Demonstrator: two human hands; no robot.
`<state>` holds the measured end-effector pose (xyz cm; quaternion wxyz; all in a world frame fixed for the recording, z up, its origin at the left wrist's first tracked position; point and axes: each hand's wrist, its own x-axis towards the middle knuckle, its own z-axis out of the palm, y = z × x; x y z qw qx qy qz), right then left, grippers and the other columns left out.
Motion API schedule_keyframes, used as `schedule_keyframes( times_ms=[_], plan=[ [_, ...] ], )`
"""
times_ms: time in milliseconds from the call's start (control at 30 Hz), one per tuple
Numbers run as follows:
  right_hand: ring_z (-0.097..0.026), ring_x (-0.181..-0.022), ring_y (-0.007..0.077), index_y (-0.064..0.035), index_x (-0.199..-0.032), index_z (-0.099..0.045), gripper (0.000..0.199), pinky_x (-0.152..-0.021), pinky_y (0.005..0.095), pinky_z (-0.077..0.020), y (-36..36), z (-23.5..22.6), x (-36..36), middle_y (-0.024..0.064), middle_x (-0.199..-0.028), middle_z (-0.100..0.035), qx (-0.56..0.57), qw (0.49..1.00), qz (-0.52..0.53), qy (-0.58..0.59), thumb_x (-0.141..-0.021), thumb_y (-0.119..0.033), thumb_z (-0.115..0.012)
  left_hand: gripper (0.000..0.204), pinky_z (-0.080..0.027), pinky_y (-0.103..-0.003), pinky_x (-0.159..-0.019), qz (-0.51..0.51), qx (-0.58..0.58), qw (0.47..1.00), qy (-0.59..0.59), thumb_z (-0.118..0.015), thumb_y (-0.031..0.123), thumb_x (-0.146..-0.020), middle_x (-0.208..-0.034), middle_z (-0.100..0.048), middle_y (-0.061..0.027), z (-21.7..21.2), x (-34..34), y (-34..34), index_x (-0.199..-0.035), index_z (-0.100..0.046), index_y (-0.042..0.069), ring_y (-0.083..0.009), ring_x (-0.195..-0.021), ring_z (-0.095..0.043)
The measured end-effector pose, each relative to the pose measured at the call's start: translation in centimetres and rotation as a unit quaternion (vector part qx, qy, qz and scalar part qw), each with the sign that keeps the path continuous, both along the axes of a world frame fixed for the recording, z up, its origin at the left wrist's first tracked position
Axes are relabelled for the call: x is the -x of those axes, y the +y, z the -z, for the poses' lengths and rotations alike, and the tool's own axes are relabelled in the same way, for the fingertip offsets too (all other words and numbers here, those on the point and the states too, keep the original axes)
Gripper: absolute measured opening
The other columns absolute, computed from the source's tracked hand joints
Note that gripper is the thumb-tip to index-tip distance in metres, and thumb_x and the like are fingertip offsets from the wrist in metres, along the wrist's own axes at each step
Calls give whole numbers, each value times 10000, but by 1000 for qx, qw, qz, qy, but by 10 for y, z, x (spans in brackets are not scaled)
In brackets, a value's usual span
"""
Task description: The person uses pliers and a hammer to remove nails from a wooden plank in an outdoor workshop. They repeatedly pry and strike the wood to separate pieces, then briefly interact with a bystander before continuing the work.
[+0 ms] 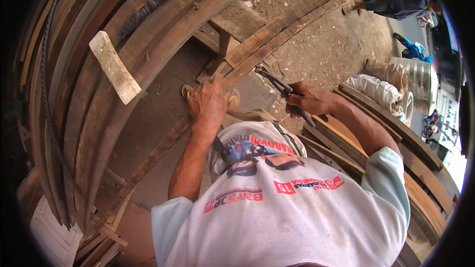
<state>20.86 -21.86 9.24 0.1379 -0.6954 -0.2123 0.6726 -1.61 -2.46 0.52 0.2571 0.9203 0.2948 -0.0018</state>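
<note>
Black pincers inside curled right hand, wooden plank beneath left hand, grip unclear.

Pincers: dark metal, dull sheen. Plank: rough, matt wood (dusty-looking, too). Shirt: matt cloth.

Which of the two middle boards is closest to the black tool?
The lower board: it's right by the tip of the tool. The upper board lies beyond, farther away.
</note>
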Motion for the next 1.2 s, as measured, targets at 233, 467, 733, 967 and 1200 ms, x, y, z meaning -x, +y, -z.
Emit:
schedule_keyframes(
  times_ms=[233, 467, 733, 967, 1200],
  plan=[
    [-735, -890, 221, 15, -1106, -570, 223, -793, 381, -585, 8, 5, -6, 118, -958, -711, 13, 1000, -15, -18, -1071, -194, -498, 543, -566, -506, -767, 9, -33, 999, -8, -894, 220, -772, -1008, -681, -161, 4, -4, 3, -1205, -586, 109, -401, -949, -710],
    [-659, -835, 454, 36, -1106, -567, 254, -746, 521, -500, -11, 29, 13, 271, -893, -651, -115, 956, -105, -247, -1053, -211, -537, 493, -564, -531, -747, 23, 0, 1000, 19, -888, 224, -778, -977, -690, -180, 6, -6, 11, -1167, -614, 93, -421, -913, -711],
    [-626, -831, 489, 14, -1115, -547, 204, -743, 547, -471, -25, 69, 16, 286, -859, -626, -161, 951, -75, -252, -1002, -156, -558, 514, -561, -530, -806, 36, 61, 997, 27, -868, 192, -798, -1023, -707, -213, -1, -9, 20, -1241, -640, 69, -442, -959, -705],
    [-609, -985, 526, 24, -1133, -523, 260, -845, 571, -485, -33, 117, 29, 324, -985, -622, -222, 940, -18, -256, -944, -146, -579, 523, -562, -529, -848, 60, 46, 996, 43, -860, 202, -809, -1074, -717, -232, -4, -9, 18, -1252, -642, 28, -453, -1010, -699],
    [-673, -974, 405, 49, -1166, -597, 326, -872, 486, -519, -40, 65, 13, 254, -1006, -675, -218, 961, 24, -169, -941, -186, -583, 618, -556, -503, -930, 25, 101, 994, 38, -868, 254, -806, -1191, -713, -255, -12, -12, 23, -1320, -638, -2, -449, -1113, -685]
  ],
)
